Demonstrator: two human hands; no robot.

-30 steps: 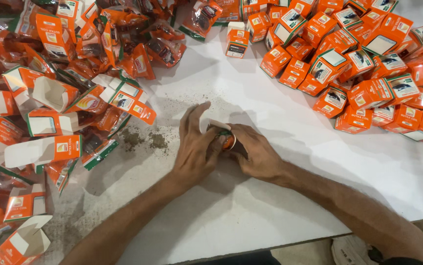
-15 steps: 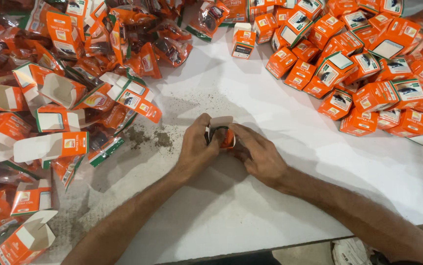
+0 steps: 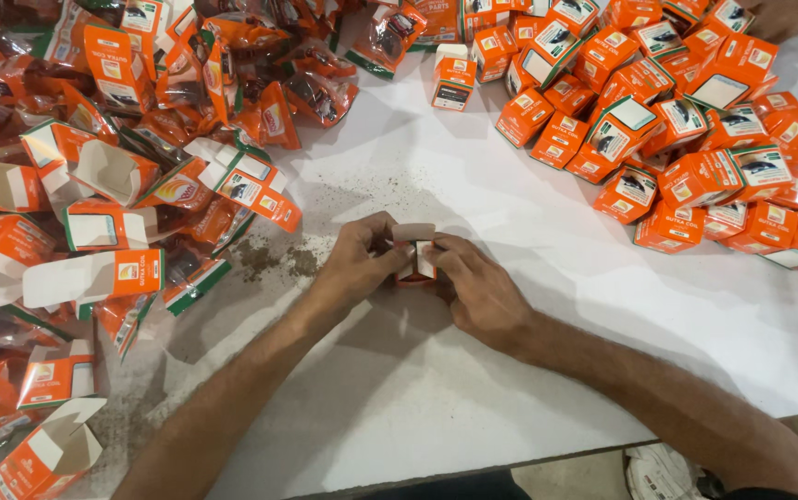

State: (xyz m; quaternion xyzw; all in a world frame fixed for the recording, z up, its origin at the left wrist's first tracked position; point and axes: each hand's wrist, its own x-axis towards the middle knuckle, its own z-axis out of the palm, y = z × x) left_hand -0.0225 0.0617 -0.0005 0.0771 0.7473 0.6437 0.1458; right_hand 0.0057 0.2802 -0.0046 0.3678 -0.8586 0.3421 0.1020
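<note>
Left hand [image 3: 354, 264] and right hand [image 3: 477, 287], fingers closed on one small orange carton [image 3: 414, 255] at mid white tabletop [image 3: 510, 370], top flap up. Probably light, thin card, crushable; grip side walls. Closed cartons [image 3: 677, 111] right, empty open cartons [image 3: 93, 231] left.

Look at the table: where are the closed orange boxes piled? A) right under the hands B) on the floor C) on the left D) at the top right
D: the closed boxes lie heaped at the table's top right, while the left side holds open cartons and packets.
</note>
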